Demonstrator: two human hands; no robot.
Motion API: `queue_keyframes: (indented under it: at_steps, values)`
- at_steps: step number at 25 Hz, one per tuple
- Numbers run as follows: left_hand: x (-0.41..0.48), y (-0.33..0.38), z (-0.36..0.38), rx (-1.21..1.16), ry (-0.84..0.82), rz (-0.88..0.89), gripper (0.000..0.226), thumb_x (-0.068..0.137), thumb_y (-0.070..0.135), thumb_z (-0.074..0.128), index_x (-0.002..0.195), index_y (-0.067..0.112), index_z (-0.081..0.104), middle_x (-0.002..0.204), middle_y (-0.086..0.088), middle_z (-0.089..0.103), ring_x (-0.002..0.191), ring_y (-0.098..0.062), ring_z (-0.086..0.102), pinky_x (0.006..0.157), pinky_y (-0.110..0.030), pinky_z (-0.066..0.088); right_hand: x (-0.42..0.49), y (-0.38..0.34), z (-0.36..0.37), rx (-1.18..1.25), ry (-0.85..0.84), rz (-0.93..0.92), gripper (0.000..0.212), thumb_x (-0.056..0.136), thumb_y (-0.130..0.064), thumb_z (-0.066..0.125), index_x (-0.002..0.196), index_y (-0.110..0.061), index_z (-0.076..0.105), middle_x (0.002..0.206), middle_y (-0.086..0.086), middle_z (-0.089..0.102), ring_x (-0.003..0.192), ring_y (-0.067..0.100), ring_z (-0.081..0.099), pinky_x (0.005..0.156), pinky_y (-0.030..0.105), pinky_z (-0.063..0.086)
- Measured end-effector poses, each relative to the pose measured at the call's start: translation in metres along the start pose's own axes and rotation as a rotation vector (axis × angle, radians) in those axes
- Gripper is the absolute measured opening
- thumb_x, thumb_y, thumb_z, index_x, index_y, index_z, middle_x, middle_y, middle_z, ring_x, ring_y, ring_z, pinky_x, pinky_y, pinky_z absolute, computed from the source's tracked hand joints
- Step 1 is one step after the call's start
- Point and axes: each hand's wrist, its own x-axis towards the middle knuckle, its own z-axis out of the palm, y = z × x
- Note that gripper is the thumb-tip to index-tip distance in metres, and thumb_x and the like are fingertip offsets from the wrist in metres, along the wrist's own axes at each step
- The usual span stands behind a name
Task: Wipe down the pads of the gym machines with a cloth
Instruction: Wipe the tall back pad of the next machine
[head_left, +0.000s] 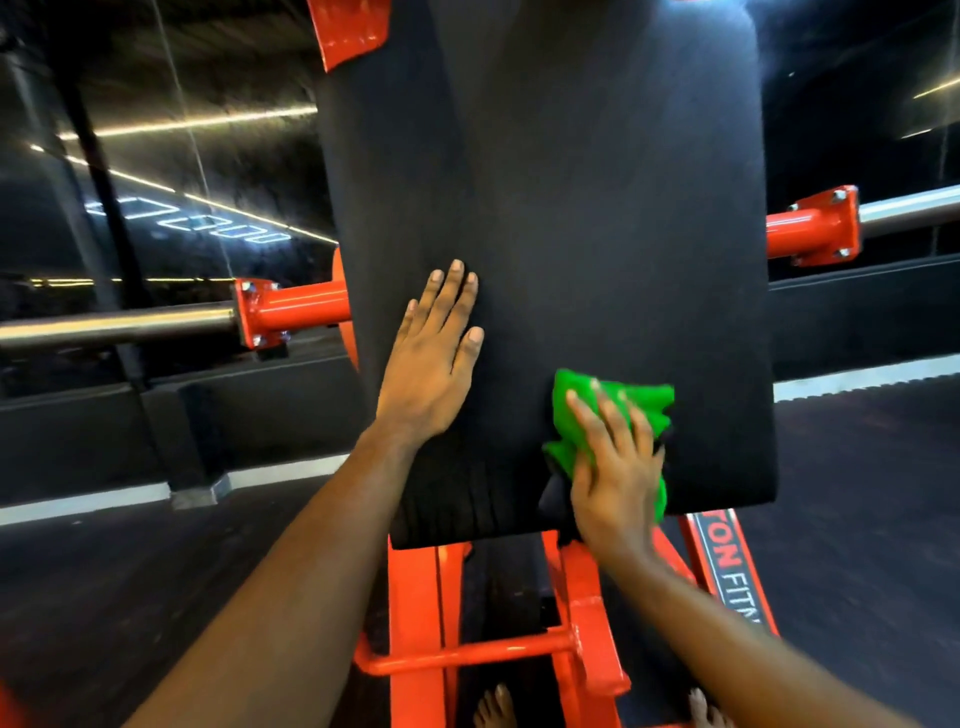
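A large black pad (597, 218) on an orange gym machine fills the middle of the view. My left hand (434, 358) lies flat on the pad's lower left part, fingers straight and together. My right hand (615, 467) presses a bright green cloth (576, 410) against the pad's lower right part, near its bottom edge. Its fingers are spread over the cloth, which bunches out above and to the left of the hand. The hand looks blurred.
The orange frame (415, 613) runs below the pad. Chrome bars on orange brackets stick out at the left (119, 325) and right (909, 208). Bare feet (493, 709) show at the bottom. Dark floor and a mirrored wall surround the machine.
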Motion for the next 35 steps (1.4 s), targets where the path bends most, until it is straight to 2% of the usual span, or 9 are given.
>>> queue_keyframes:
  at_steps: [5,11,15,19,23,27,29,31,35]
  values:
    - [-0.010,-0.017,-0.025,-0.415,0.019,-0.001,0.043,0.110,0.023,0.036,0.152,0.015,0.042,0.161,0.006,0.034,0.151,-0.004,0.021,0.125,-0.032,0.016,0.067,-0.033,0.017,-0.071,0.024,0.061,0.067,0.088,-0.022,0.054,0.152,-0.037,0.039,0.165,-0.008,0.025,0.153,0.023,0.018,0.107,0.069,0.029]
    - [-0.062,-0.032,-0.036,-0.353,0.102,-0.102,0.042,0.107,0.016,0.041,0.149,0.015,0.046,0.156,0.004,0.043,0.147,-0.006,0.031,0.122,-0.030,0.025,-0.077,-0.030,0.047,-0.128,-0.236,-0.169,0.064,0.086,-0.023,0.046,0.147,-0.041,0.045,0.163,-0.012,0.028,0.150,0.023,0.027,0.096,0.069,0.040]
    - [-0.116,-0.056,-0.057,-0.115,0.128,-0.339,0.039,0.107,0.024,0.041,0.144,0.029,0.050,0.137,0.005,0.059,0.128,-0.012,0.054,0.107,-0.036,0.044,-0.023,-0.059,0.037,0.056,-0.207,-0.234,0.062,0.084,-0.021,0.051,0.142,-0.042,0.049,0.159,-0.015,0.035,0.147,0.021,0.031,0.101,0.066,0.039]
    - [-0.142,-0.069,-0.072,0.064,0.090,-0.468,0.035,0.104,0.023,0.045,0.138,0.026,0.053,0.125,-0.001,0.063,0.115,-0.020,0.058,0.098,-0.044,0.048,0.078,-0.126,0.043,0.040,-0.165,-0.312,0.067,0.085,-0.019,0.057,0.147,-0.040,0.045,0.162,-0.015,0.029,0.153,0.017,0.017,0.111,0.062,0.024]
    - [-0.170,-0.071,-0.064,0.229,-0.045,-0.674,0.032,0.100,0.024,0.050,0.131,0.019,0.055,0.123,-0.007,0.062,0.116,-0.029,0.058,0.094,-0.047,0.048,0.028,-0.114,0.067,-0.116,-0.242,-0.556,0.072,0.083,-0.023,0.061,0.150,-0.040,0.041,0.165,-0.013,0.025,0.153,0.018,0.018,0.115,0.059,0.017]
    - [-0.195,-0.069,-0.055,0.262,-0.392,-1.044,0.045,0.100,0.045,0.047,0.132,0.013,0.048,0.132,-0.014,0.055,0.124,-0.036,0.054,0.100,-0.049,0.045,-0.060,-0.079,0.074,-0.161,-0.382,-0.796,0.076,0.075,-0.023,0.071,0.145,-0.041,0.047,0.161,-0.013,0.033,0.150,0.014,0.022,0.114,0.055,0.018]
    - [-0.194,-0.074,-0.055,0.199,-0.523,-1.134,0.045,0.095,0.045,0.053,0.126,0.012,0.054,0.121,-0.016,0.062,0.104,-0.036,0.069,0.090,-0.044,0.056,-0.040,-0.092,0.067,-0.098,-0.382,-0.735,0.073,0.077,-0.021,0.059,0.145,-0.042,0.045,0.160,-0.013,0.035,0.149,0.015,0.024,0.109,0.059,0.031]
    - [-0.194,-0.075,-0.055,0.166,-0.581,-1.134,0.033,0.090,0.034,0.061,0.114,0.011,0.062,0.105,-0.015,0.068,0.082,-0.030,0.075,0.077,-0.040,0.061,0.021,-0.120,0.061,0.007,-0.251,-0.587,0.073,0.080,-0.019,0.052,0.149,-0.040,0.041,0.163,-0.011,0.030,0.151,0.018,0.022,0.108,0.064,0.032]
    - [-0.196,-0.083,-0.046,0.242,-0.556,-1.081,0.030,0.091,0.023,0.062,0.118,0.010,0.064,0.114,-0.014,0.066,0.106,-0.032,0.067,0.092,-0.044,0.056,0.122,-0.160,0.057,0.001,-0.102,-0.370,0.068,0.086,-0.022,0.055,0.149,-0.042,0.042,0.163,-0.015,0.028,0.153,0.018,0.018,0.115,0.061,0.017]
